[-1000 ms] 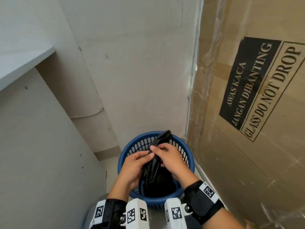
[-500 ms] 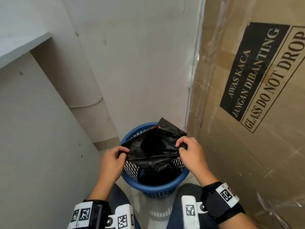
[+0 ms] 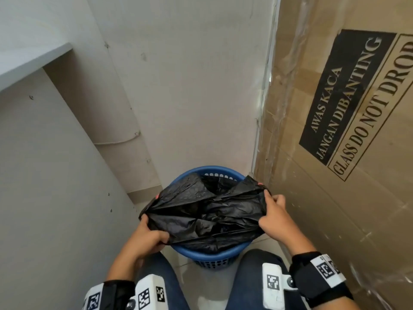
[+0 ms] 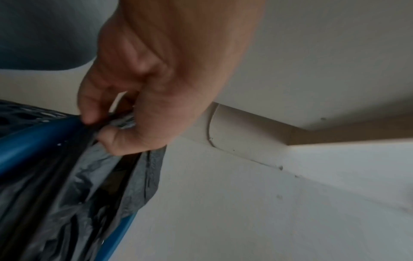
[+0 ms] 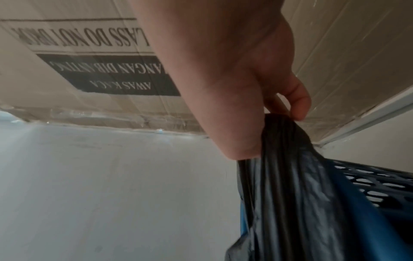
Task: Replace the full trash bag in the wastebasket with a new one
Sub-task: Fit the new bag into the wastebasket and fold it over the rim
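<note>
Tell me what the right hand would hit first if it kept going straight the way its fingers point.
The right hand, gripping the black plastic trash bag, points forward along the brown cardboard box. Probably the grey wall behind the blue plastic wastebasket, though depth is unclear.

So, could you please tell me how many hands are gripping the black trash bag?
2: the left hand at its left edge, the right hand at its right edge, above the blue wastebasket.

Left grip (image 3: 146,237) clenched; right grip (image 3: 273,214) clenched.
</note>
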